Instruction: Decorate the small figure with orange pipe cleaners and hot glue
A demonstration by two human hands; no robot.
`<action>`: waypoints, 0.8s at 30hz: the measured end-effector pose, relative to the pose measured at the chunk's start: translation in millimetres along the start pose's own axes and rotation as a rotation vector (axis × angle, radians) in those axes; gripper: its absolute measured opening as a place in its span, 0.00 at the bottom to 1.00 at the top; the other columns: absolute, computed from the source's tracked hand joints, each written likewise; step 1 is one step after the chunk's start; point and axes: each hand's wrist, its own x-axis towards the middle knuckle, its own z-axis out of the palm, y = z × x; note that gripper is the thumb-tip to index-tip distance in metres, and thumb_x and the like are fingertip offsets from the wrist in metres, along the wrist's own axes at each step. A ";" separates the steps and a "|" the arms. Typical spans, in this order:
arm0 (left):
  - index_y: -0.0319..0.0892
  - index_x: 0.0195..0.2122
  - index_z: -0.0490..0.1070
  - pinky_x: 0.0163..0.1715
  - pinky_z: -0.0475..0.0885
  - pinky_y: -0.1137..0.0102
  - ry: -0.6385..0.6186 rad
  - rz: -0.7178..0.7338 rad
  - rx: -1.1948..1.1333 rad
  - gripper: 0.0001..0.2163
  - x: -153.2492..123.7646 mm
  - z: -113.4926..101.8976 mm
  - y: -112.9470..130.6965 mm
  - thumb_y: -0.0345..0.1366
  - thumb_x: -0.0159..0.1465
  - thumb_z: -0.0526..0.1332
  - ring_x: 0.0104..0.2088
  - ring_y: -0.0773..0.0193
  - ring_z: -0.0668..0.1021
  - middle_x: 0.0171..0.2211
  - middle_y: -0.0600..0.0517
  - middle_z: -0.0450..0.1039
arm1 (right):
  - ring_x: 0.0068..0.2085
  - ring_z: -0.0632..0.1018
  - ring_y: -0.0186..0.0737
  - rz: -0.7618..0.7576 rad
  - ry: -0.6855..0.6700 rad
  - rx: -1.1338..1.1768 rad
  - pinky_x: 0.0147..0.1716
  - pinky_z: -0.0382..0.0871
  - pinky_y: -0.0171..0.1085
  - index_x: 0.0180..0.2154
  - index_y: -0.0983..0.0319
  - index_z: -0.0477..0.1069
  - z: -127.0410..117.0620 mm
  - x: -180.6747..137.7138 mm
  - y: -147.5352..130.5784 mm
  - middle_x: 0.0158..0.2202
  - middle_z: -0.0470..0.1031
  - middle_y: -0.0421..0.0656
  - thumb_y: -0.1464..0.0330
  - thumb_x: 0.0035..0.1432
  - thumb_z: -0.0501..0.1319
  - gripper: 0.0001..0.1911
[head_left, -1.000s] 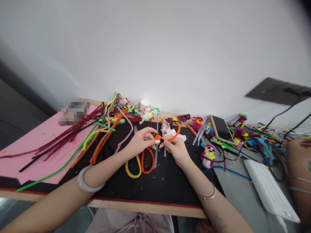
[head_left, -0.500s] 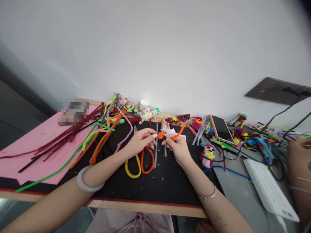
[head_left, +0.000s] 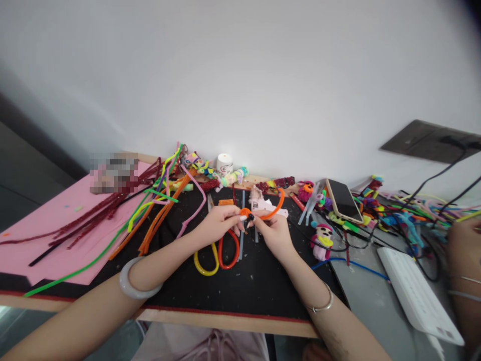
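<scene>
Left hand (head_left: 218,221) and right hand (head_left: 274,232) are being drawn closer together, the orange pipe-cleaner coil (head_left: 245,211) being pinched between their fingertips and, apparently, being wound.

Pale grey wall (head_left: 240,90) in soft light, dark socket plate (head_left: 417,142) at right, above wood-edged table (head_left: 225,322)
</scene>
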 end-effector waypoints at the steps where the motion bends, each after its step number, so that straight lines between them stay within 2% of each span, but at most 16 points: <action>1: 0.37 0.27 0.69 0.28 0.71 0.72 0.001 0.008 0.011 0.11 -0.1 0.0 -0.2 0.38 0.62 0.54 0.24 0.68 0.75 0.25 0.51 0.73 | 0.25 0.73 0.36 -0.003 0.000 -0.003 0.25 0.66 0.34 0.26 0.62 0.76 0.1 -0.1 -0.7 0.22 0.74 0.41 0.67 0.52 0.61 0.08; 11: 0.38 0.27 0.69 0.28 0.70 0.73 0.021 0.046 0.037 0.11 -0.2 0.6 3.0 0.37 0.62 0.53 0.23 0.68 0.75 0.25 0.52 0.74 | 0.28 0.75 0.39 -0.039 0.035 -0.048 0.28 0.68 0.36 0.30 0.62 0.77 1.0 -2.6 -0.8 0.26 0.77 0.43 0.69 0.53 0.59 0.08; 19: 0.38 0.32 0.70 0.27 0.71 0.74 0.080 0.042 0.065 0.08 -1.0 0.5 2.2 0.35 0.62 0.54 0.22 0.69 0.76 0.25 0.52 0.74 | 0.27 0.75 0.38 -0.045 0.186 -0.154 0.27 0.69 0.36 0.26 0.63 0.75 -1.1 -2.1 -3.8 0.25 0.77 0.43 0.67 0.52 0.59 0.08; 24: 0.38 0.33 0.72 0.25 0.71 0.75 0.123 0.067 0.134 0.08 -3.9 4.9 4.5 0.34 0.61 0.54 0.21 0.69 0.76 0.25 0.52 0.74 | 0.30 0.77 0.42 -0.111 0.169 -0.283 0.30 0.70 0.37 0.27 0.62 0.76 0.8 -5.3 -5.2 0.26 0.77 0.44 0.70 0.53 0.58 0.08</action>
